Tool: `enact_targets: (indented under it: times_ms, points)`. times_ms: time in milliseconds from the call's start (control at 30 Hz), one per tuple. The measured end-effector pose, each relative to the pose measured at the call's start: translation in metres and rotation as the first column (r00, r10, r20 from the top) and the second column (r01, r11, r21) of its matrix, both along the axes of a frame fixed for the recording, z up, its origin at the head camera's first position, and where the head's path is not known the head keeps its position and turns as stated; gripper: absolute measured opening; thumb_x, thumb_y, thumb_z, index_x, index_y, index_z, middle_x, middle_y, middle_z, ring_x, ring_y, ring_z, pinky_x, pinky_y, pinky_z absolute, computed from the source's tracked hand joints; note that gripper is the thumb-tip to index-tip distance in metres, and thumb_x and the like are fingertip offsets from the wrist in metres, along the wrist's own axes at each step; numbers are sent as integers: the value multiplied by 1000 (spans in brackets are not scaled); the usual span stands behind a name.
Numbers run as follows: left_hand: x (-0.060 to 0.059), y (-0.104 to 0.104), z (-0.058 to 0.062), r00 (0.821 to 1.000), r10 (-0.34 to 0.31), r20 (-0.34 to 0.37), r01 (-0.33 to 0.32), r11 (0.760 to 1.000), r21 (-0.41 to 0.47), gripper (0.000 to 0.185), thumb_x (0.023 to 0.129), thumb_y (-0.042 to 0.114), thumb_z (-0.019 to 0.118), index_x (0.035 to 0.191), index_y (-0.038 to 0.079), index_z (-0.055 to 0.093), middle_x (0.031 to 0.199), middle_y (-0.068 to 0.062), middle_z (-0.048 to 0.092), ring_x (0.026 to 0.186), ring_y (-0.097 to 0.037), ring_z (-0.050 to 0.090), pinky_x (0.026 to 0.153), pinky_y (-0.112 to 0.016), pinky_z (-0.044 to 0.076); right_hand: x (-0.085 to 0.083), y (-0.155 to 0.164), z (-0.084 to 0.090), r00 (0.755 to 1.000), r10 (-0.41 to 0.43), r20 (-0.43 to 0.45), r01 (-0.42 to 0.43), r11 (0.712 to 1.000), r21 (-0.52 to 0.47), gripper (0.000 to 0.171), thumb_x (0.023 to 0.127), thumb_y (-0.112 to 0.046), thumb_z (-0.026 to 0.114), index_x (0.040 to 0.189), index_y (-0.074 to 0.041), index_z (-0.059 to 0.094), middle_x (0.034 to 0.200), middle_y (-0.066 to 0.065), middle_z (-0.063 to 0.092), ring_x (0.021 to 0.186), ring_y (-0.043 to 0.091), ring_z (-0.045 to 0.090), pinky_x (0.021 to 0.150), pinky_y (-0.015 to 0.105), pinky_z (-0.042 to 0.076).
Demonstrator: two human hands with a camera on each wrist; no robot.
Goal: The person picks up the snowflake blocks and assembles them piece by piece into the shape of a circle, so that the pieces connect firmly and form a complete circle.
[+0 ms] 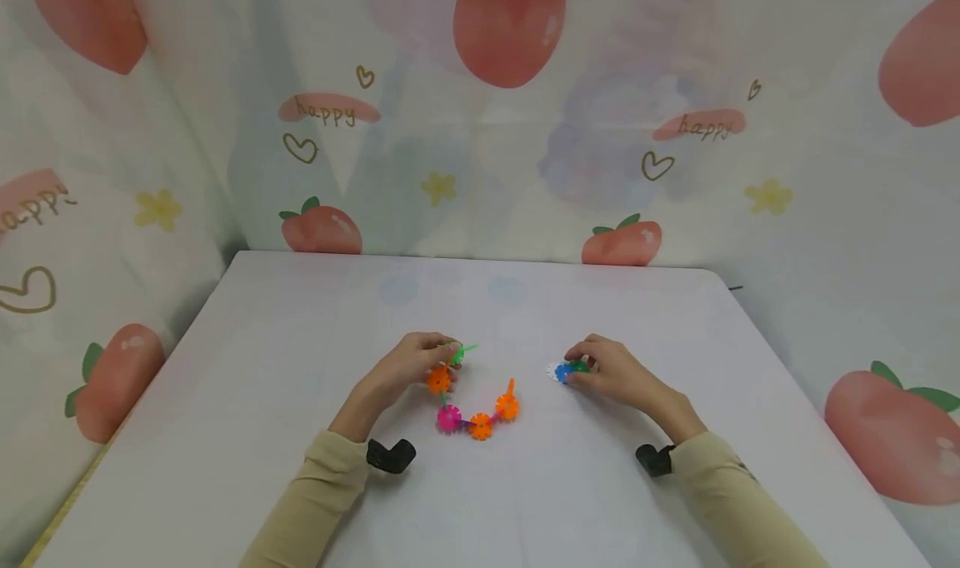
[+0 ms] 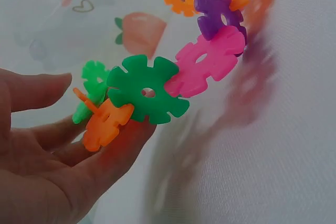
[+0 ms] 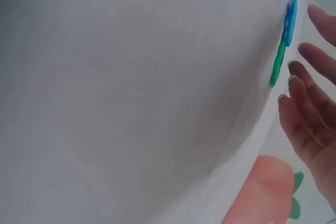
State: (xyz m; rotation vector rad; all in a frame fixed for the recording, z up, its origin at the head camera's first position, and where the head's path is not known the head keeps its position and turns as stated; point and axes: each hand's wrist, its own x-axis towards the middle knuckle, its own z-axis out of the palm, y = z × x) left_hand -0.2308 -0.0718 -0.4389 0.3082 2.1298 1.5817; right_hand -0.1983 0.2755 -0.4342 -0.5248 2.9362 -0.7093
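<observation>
A curved chain of interlocking plastic snowflake discs (image 1: 449, 419) in orange, pink, purple and green bends in a U over the white table. My left hand (image 1: 417, 358) holds its far-left end. Up close, the left fingers (image 2: 118, 156) curl beneath an orange disc (image 2: 107, 124) and a dark green disc (image 2: 148, 90), while the thumb stands beside a light green disc (image 2: 95, 78). Farther right, my right hand (image 1: 611, 371) hovers at a small group of white, blue and green discs (image 1: 562, 372). Its fingers spread loosely beside the blue disc (image 3: 290, 22) and green disc (image 3: 278, 64).
The white table (image 1: 300, 318) reaches back to a fabric backdrop (image 1: 495, 160) printed with fruit, hearts and flowers. Black wrist mounts (image 1: 391, 456) stick out from both sleeves above the table.
</observation>
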Motion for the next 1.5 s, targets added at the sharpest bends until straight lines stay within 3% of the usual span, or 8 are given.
enact_targets:
  times_ms: [200, 367, 633, 900, 1200, 1500]
  points:
    - [-1, 1, -3, 1000, 4, 24, -4, 1000, 8, 43, 105, 35, 58, 126, -1, 68, 102, -15, 75, 93, -20, 68, 88, -35, 51, -9, -17, -1, 1000, -12, 20, 10, 995, 104, 30, 89, -26, 81, 106, -3, 71, 102, 9, 64, 89, 21, 58, 84, 39, 54]
    - [-2, 2, -4, 999, 25, 20, -25, 1000, -6, 43, 104, 37, 59, 120, -1, 71, 100, -12, 75, 92, -19, 66, 84, -32, 50, -12, -25, 1, 999, -20, 45, 15, 995, 98, 30, 87, -25, 83, 98, -2, 67, 95, 8, 63, 85, 21, 56, 81, 37, 52]
    - [-1, 2, -3, 999, -2, 34, 1, 999, 43, 40, 102, 34, 63, 118, -2, 71, 100, -14, 72, 75, -20, 75, 94, -38, 53, -20, -32, 2, 995, 12, 100, -15, 999, 34, 18, 85, -11, 82, 88, -7, 64, 80, 1, 63, 74, 15, 53, 68, 28, 47]
    - [-1, 1, -4, 998, -34, 48, 31, 997, 64, 43, 102, 33, 63, 121, -4, 69, 105, -19, 71, 75, -22, 76, 105, -46, 50, -17, -45, 5, 1000, 15, 2, -15, 994, -107, 17, 91, -7, 77, 108, -4, 71, 88, 2, 73, 77, 13, 62, 72, 27, 55]
    - [-2, 2, -7, 998, -23, 61, 20, 998, 58, 39, 103, 28, 64, 123, -5, 70, 105, -18, 73, 74, -20, 76, 102, -42, 54, -17, -73, 11, 998, 62, -11, -62, 946, -318, 14, 97, -8, 70, 109, -4, 75, 86, 7, 76, 76, 27, 71, 72, 26, 57]
    - [-5, 4, -11, 1000, -24, 14, 23, 999, 44, 36, 102, 26, 65, 119, -5, 72, 95, -11, 77, 81, -16, 71, 95, -36, 55, -21, -97, 8, 993, 113, 19, -99, 933, -347, 22, 99, -11, 68, 118, -3, 74, 85, 2, 76, 79, 22, 73, 76, 29, 57]
